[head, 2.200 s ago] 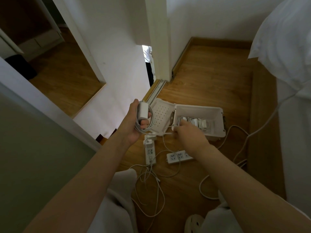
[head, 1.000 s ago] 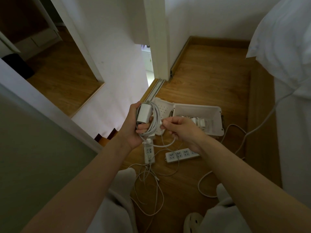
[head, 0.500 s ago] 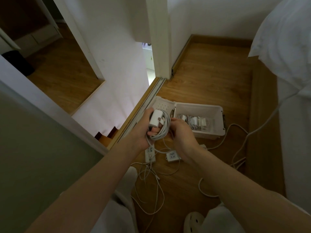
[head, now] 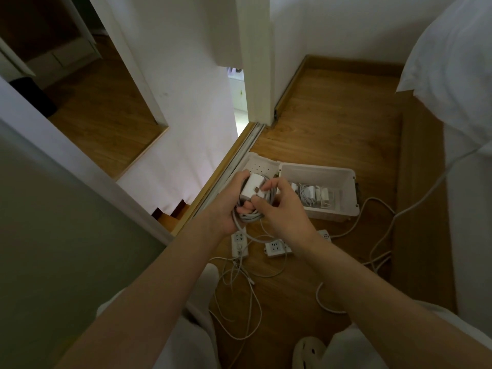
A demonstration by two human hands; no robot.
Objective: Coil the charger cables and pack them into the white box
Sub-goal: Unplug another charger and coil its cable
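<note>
My left hand [head: 231, 206] grips a white charger brick [head: 251, 189] with its grey-white cable coiled in loops [head: 249, 215] around the fingers. My right hand [head: 282, 206] pinches the cable at the coil, right beside the brick. A free tail of that cable hangs down toward the floor. Just behind my hands the white box [head: 343, 209] sits open on the wooden floor, its perforated lid [head: 262, 163] folded out to the left. Several coiled chargers [head: 314, 195] lie inside it.
Two white power strips [head: 239, 243] [head: 277, 247] lie on the floor below my hands, with loose white cables [head: 239, 296] tangled toward my knees. Another cable [head: 383, 235] runs right to the bed [head: 458, 75]. A sliding-door track [head: 239, 153] and a stair drop lie left.
My right hand brought the cable round to the coil in my left hand and now pinches it at the brick. The tail on the floor has grown shorter.
</note>
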